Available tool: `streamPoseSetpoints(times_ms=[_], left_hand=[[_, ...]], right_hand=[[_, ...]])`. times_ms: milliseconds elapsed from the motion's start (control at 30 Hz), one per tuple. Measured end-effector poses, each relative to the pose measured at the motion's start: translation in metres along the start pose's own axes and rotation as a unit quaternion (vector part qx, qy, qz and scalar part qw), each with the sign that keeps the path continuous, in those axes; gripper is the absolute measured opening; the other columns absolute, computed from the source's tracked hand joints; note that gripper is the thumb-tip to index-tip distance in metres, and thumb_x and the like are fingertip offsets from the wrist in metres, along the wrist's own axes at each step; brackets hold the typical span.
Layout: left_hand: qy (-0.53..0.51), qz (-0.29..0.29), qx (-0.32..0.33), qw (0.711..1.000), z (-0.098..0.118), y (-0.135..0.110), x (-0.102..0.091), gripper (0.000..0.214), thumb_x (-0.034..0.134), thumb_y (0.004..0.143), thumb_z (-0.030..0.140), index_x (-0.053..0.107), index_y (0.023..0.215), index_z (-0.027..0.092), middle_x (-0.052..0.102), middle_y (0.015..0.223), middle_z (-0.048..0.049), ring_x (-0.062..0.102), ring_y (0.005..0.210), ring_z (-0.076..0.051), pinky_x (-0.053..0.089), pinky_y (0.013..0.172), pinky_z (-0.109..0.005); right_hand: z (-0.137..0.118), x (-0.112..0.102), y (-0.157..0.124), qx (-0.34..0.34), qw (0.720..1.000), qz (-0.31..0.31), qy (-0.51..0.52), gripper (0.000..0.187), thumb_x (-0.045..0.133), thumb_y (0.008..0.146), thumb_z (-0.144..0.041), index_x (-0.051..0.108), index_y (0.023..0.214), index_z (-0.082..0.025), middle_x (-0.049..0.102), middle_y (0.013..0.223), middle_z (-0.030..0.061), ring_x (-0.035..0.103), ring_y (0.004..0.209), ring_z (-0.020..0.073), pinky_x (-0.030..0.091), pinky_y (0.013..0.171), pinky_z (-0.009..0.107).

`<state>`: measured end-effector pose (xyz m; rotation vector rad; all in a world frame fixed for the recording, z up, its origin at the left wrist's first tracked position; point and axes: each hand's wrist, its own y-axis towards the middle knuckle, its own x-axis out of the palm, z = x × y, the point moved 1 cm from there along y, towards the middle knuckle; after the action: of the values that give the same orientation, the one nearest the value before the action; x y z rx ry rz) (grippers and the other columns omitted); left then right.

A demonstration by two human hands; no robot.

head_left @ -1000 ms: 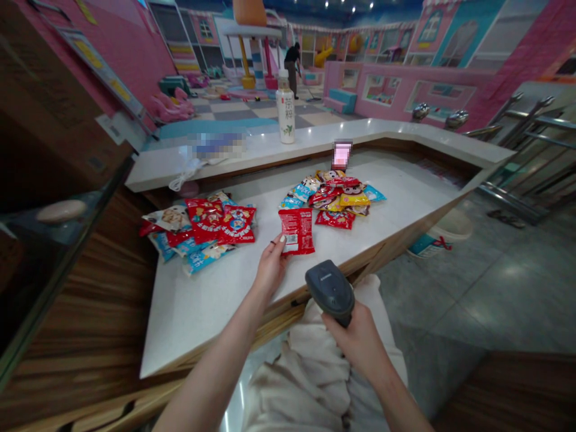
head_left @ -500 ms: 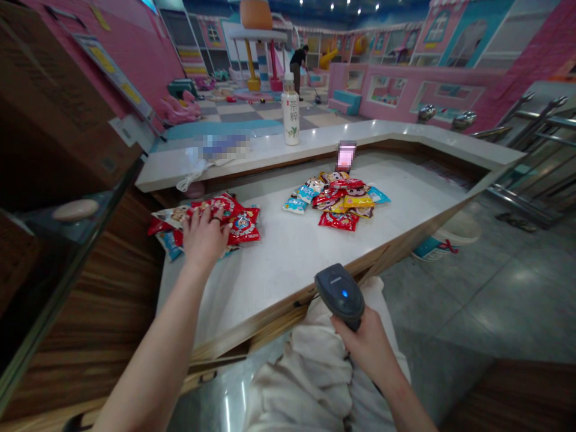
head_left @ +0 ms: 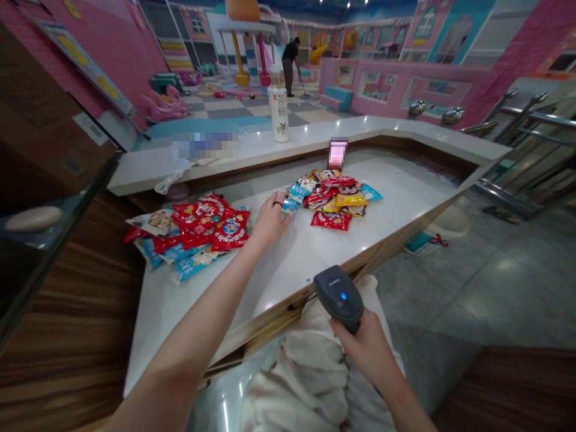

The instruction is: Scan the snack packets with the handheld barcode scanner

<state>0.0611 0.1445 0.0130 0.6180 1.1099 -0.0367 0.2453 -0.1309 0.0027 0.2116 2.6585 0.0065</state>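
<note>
My right hand (head_left: 366, 336) is wrapped round the handle of a dark grey barcode scanner (head_left: 338, 294) with a lit blue light, held at the counter's front edge. My left hand (head_left: 271, 221) reaches over the white counter, fingers stretched out at a blue snack bag (head_left: 290, 205) on the left side of the right-hand pile; whether the fingertips touch it I cannot tell. That pile also has red bags (head_left: 330, 219) and yellow bags (head_left: 351, 199). Left of my hand lies another pile of red snack bags (head_left: 204, 216), with blue bags (head_left: 195, 263) under them.
A tea bottle (head_left: 279, 114) stands on the raised ledge (head_left: 310, 133). A phone (head_left: 336, 155) leans behind the right pile. Cardboard box (head_left: 49, 114) at left, white bucket (head_left: 432, 234) on the floor at right. Farther off, a person (head_left: 290, 63) holds a long-handled tool.
My left hand has left the red bags of the left pile and moved right to the blue bag of the other pile. The scanner stays in my right hand. The view has shifted slightly.
</note>
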Motion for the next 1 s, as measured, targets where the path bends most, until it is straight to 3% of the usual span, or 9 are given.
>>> streamPoseSetpoints(times_ms=[167,233,333,500,633,733,800,900,1000], left_hand=[[0.03,-0.074,0.013,0.997,0.015,0.053,0.046,0.081,0.061,0.083,0.023,0.029,0.156,0.01,0.021,0.164,-0.0192,0.025,0.15,-0.035,0.023,0.121,-0.046],[0.042,-0.095,0.002,0.995,0.015,0.065,0.055,0.084,0.062,0.082,0.023,0.026,0.157,0.015,0.017,0.166,-0.0158,0.02,0.151,-0.038,0.02,0.121,-0.05],[0.037,-0.104,-0.007,0.994,0.013,0.072,0.061,0.078,0.057,0.085,0.021,0.027,0.157,0.015,0.024,0.164,-0.0155,0.027,0.149,-0.034,0.023,0.12,-0.048],[-0.015,-0.034,-0.029,0.999,0.011,0.069,0.055,0.058,0.047,0.09,0.016,0.047,0.147,0.019,0.05,0.15,-0.0135,0.05,0.134,-0.028,0.036,0.112,-0.041],[-0.166,0.046,-0.085,0.981,0.009,0.061,0.039,0.05,0.051,0.092,0.025,0.053,0.141,0.017,0.064,0.133,-0.0168,0.06,0.12,-0.03,0.042,0.104,-0.04],[-0.367,0.105,-0.096,0.919,0.011,0.04,0.024,0.045,0.055,0.093,0.034,0.058,0.134,0.017,0.066,0.129,-0.0137,0.062,0.115,-0.026,0.044,0.103,-0.038],[-0.521,0.099,-0.126,0.838,0.017,0.016,0.016,0.041,0.059,0.091,0.041,0.062,0.126,0.018,0.069,0.123,-0.0104,0.065,0.107,-0.022,0.048,0.098,-0.036],[-0.683,0.072,-0.225,0.691,0.027,-0.034,0.008,0.034,0.068,0.085,0.042,0.065,0.109,0.019,0.073,0.108,-0.0067,0.068,0.09,-0.017,0.055,0.084,-0.031],[-0.731,0.079,-0.303,0.607,0.036,-0.082,0.003,0.028,0.077,0.078,0.035,0.065,0.097,0.018,0.073,0.097,-0.0038,0.067,0.076,-0.013,0.055,0.071,-0.025]], right_hand=[[0.004,-0.002,0.002,0.014,1.0,0.009,0.012,0.014,0.061,0.08,-0.025,0.07,0.086,-0.016,0.07,0.067,0.0019,0.067,0.065,0.0226,0.05,0.061,0.027],[0.006,-0.003,0.003,0.019,1.0,0.013,0.014,0.015,0.061,0.08,-0.025,0.07,0.088,-0.016,0.07,0.066,0.0015,0.067,0.065,0.0224,0.05,0.061,0.027],[0.01,-0.003,0.002,0.023,1.0,0.014,0.013,0.016,0.061,0.08,-0.025,0.07,0.088,-0.015,0.07,0.066,0.0019,0.067,0.065,0.0226,0.049,0.062,0.027],[0.01,-0.003,0.0,0.023,1.0,0.011,0.01,0.014,0.061,0.08,-0.026,0.069,0.084,-0.016,0.069,0.066,0.0024,0.066,0.065,0.0227,0.049,0.063,0.027],[0.008,-0.003,-0.002,0.031,0.999,0.014,0.012,0.014,0.061,0.08,-0.027,0.069,0.083,-0.016,0.069,0.065,0.0026,0.066,0.065,0.0228,0.05,0.062,0.028],[0.006,-0.004,-0.004,0.032,0.999,0.014,0.011,0.014,0.061,0.08,-0.028,0.068,0.082,-0.016,0.069,0.066,0.0029,0.066,0.065,0.0228,0.049,0.062,0.028],[0.005,-0.004,-0.006,0.026,1.0,0.013,0.011,0.013,0.061,0.08,-0.027,0.068,0.082,-0.016,0.069,0.067,0.0029,0.066,0.066,0.0225,0.049,0.061,0.027],[0.004,-0.003,-0.008,0.013,1.0,0.015,0.01,0.011,0.062,0.08,-0.025,0.069,0.083,-0.016,0.071,0.071,0.0032,0.067,0.069,0.0224,0.05,0.064,0.027],[0.001,0.0,-0.01,0.002,1.0,0.014,0.013,0.01,0.062,0.08,-0.023,0.069,0.082,-0.016,0.072,0.073,0.0032,0.067,0.071,0.0224,0.05,0.065,0.027]])
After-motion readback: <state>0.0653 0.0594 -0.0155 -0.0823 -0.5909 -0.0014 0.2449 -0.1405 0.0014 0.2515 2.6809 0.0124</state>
